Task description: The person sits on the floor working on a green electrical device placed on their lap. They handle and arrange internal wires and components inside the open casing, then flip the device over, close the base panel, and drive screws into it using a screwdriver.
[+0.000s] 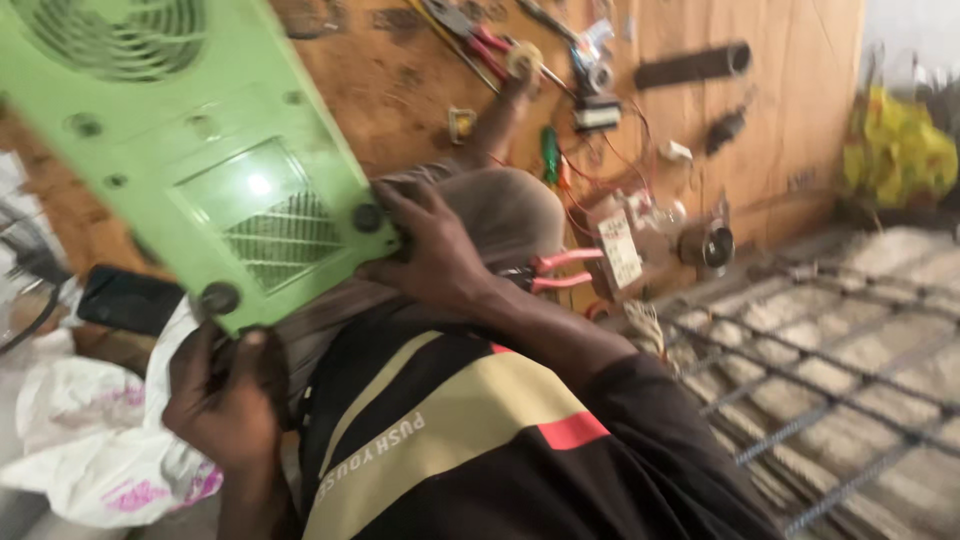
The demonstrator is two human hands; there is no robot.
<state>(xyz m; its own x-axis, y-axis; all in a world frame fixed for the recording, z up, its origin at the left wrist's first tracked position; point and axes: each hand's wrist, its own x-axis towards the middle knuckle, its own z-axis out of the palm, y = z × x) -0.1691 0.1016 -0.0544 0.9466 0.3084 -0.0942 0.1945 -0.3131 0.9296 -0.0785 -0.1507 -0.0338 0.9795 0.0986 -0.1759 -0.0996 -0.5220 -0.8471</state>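
green vented casing (200,150) raised at 10 o'clock, tilted | left hand (222,400) grip closed on its lower corner, casing at its 12 | right hand (430,255) grip clasping its right edge, casing at its 9 | wooden desk (780,120) behind, pink-handled pliers (560,270) at 3

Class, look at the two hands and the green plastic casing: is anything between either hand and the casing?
Nothing visible. The right hand grips the green casing directly at its lower right corner, and the left hand touches its bottom edge.

Wooden board (420,90) carries pliers (560,270), screwdriver (549,152), wired parts (625,245).
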